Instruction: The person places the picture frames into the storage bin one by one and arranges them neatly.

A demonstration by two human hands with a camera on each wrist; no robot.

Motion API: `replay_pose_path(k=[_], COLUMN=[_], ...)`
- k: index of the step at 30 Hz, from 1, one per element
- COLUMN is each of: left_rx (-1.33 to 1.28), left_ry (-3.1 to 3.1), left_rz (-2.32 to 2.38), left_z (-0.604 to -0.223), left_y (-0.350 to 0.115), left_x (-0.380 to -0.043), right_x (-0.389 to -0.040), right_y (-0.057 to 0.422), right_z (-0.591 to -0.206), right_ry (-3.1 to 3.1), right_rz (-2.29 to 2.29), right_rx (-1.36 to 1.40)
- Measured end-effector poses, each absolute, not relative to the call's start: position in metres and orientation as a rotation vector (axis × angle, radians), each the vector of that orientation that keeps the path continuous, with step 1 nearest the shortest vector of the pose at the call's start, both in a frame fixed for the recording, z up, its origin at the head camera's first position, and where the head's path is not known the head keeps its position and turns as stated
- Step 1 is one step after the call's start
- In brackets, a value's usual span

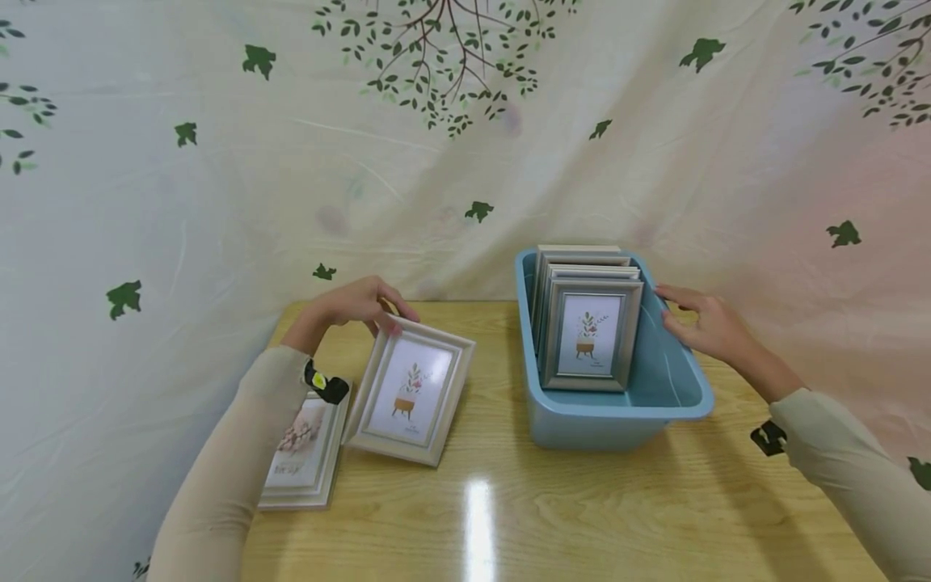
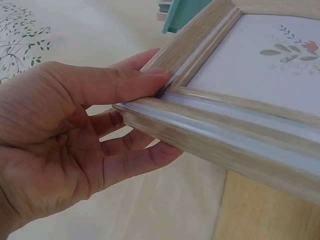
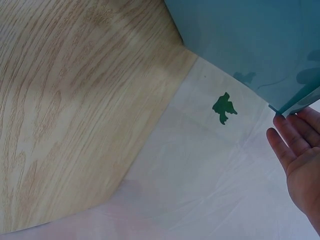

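My left hand (image 1: 361,302) pinches the upper-left corner of a pale wood-tone picture frame (image 1: 452,388), thumb on its face and fingers beneath. The frame tilts above the table and shows a potted-plant print; the left wrist view has its moulding (image 2: 220,127) close up. With nearly straight fingers, my right hand (image 1: 709,323) touches the right rim of a light blue plastic bin (image 1: 534,404); its fingertips (image 3: 280,122) meet the rim in the right wrist view. Several picture frames (image 1: 631,339) stand upright in the bin, the front one silvery.
Partly behind my left forearm, another picture frame (image 1: 320,493) with a pinkish print lies on the table, apparently stacked. The wood-grain table (image 1: 407,533) ends at a pale cloth backdrop (image 1: 422,242) printed with leaves.
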State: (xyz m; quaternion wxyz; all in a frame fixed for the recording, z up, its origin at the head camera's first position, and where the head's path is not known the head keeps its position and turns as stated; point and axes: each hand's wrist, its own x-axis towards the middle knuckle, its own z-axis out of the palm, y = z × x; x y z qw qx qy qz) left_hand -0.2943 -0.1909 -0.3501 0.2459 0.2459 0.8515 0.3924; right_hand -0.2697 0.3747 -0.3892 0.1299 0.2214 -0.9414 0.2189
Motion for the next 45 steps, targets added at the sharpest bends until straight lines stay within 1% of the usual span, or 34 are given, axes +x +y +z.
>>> replay_pose_path(k=[7, 21, 28, 45], left_rx=[0.665, 0.748, 0.774, 0.776], left_ry=[2.361, 2.455, 2.516, 2.657], left_rz=[1.056, 1.060, 1.168, 1.427], left_z=[-0.337, -0.306, -0.287, -0.236], left_y=[-0.187, -0.171, -0.165, -0.158], left_x=[-0.298, -0.300, -0.301, -0.290], right_x=[-0.270, -0.269, -0.269, -0.271], right_y=[0.376, 0.376, 0.376, 0.376], right_z=[-0.390, -0.392, -0.391, -0.393], right_ry=[-2.718, -2.717, -2.709, -2.673], right_rz=[0.640, 0.633, 0.625, 0.626], right_rx=[0.656, 0.655, 0.657, 0.679])
